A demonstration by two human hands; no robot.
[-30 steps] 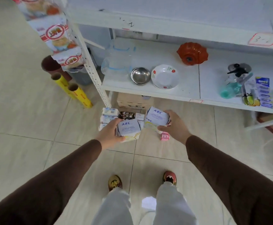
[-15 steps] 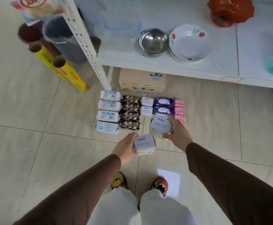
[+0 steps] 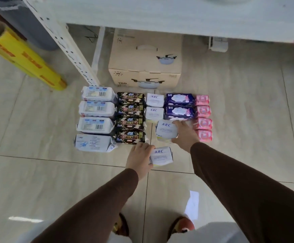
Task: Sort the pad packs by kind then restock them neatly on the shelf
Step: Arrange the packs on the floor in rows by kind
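L hand point(image 3: 140, 157) grips one white ABC pack point(image 3: 161, 156) by its left edge, low over the floor point(image 3: 37, 181), just in front of the sorted rows. R hand point(image 3: 184, 133) holds a second ABC pack point(image 3: 166, 131), fingers curled round its right side, at the near end of the ABC column point(image 3: 155, 106), which has 2 packs down. Floor rows, L to R: 4 white barcode packs point(image 3: 97, 118), 4 dark packs point(image 3: 130, 118), ABC column, 2 purple packs point(image 3: 179, 106), 4 pink packs point(image 3: 203, 118). Pot carton point(image 3: 145, 58) behind, under shelf point(image 3: 160, 13).
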